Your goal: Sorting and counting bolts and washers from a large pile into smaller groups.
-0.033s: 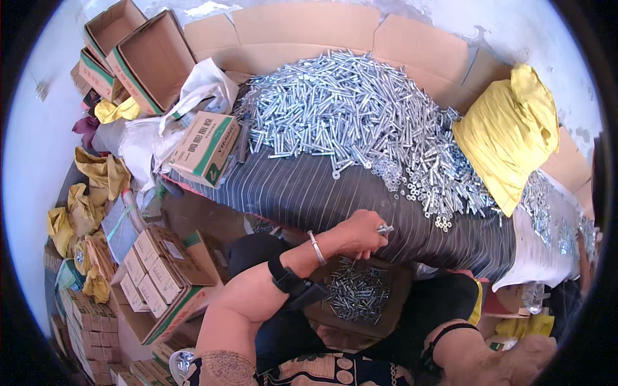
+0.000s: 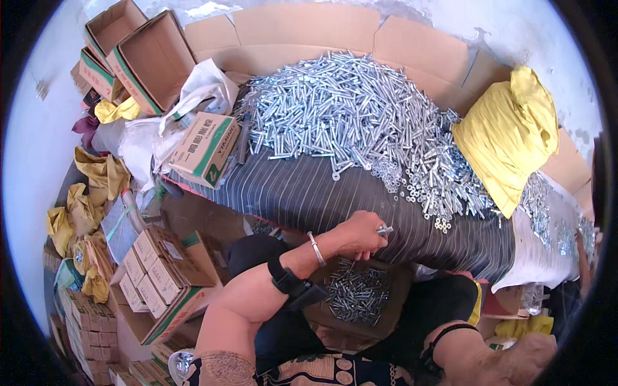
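My left hand (image 2: 362, 235) reaches over the near edge of the striped cloth (image 2: 309, 183), its fingers closed around a silvery metal bolt (image 2: 384, 229) whose end sticks out to the right. Whether more than one piece is in the grip is hidden. Below that hand, between my knees, an open carton (image 2: 398, 302) holds a heap of loose bolts (image 2: 357, 293). A large pile of metal bolts (image 2: 341, 103) covers the far part of the cloth. At the lower right rim is my right hand (image 2: 515, 360), blurred, with its fingers not distinguishable.
Washers (image 2: 386, 172) and nuts (image 2: 441, 223) lie along the pile's near side. A yellow sack (image 2: 508, 132) stands at the right. On the left are a closed carton (image 2: 205, 148), a carton packed with small boxes (image 2: 151, 276), empty cartons (image 2: 154, 61) and yellow bags (image 2: 96, 177).
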`<state>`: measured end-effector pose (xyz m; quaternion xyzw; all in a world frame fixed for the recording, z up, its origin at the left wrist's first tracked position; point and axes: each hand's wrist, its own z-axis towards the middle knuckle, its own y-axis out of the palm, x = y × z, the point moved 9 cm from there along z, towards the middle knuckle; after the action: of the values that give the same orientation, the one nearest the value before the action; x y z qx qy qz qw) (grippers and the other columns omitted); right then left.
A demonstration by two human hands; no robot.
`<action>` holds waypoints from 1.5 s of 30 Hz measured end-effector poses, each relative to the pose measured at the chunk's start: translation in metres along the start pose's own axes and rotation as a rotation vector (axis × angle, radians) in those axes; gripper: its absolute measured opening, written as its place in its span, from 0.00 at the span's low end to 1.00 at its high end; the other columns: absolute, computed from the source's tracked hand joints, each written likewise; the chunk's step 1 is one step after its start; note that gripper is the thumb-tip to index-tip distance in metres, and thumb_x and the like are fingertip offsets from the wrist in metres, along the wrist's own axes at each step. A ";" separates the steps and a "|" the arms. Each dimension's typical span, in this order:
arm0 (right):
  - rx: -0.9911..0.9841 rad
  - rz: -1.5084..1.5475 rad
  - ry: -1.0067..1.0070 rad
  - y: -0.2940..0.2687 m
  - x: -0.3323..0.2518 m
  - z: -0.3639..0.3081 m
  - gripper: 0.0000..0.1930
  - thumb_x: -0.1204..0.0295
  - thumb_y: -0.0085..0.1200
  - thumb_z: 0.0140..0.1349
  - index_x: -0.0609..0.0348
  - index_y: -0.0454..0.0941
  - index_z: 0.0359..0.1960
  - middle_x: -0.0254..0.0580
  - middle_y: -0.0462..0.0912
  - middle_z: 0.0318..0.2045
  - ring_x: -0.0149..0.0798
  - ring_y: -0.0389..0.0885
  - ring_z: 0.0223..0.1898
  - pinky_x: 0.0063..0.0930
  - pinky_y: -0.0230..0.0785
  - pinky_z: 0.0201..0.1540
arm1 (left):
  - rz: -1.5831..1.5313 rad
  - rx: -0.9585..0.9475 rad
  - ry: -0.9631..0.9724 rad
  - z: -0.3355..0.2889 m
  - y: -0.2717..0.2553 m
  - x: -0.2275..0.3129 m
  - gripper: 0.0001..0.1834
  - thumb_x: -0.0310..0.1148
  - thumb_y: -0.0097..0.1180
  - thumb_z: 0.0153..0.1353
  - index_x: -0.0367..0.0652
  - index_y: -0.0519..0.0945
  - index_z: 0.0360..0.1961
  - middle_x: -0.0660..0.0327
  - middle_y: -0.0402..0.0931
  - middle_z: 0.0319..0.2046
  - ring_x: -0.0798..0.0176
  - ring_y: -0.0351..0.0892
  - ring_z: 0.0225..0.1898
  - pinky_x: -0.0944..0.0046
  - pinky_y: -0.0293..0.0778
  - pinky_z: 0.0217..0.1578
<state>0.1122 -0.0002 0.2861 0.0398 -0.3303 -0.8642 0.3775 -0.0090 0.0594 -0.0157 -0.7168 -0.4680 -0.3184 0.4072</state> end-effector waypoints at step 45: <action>0.936 -1.210 0.247 -0.232 -0.212 -0.050 0.17 0.63 0.54 0.65 0.57 0.74 0.18 0.34 0.72 0.15 0.28 0.70 0.16 0.28 0.72 0.26 | -0.748 0.196 0.111 0.012 -0.027 0.010 0.18 0.39 0.55 0.63 0.32 0.77 0.45 0.49 0.81 0.35 0.70 0.77 0.24 0.73 0.72 0.21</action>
<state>0.1336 0.2318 0.0700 0.4649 -0.5373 -0.6797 -0.1823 -0.0295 0.0804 -0.0055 -0.4359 -0.7026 -0.4370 0.3541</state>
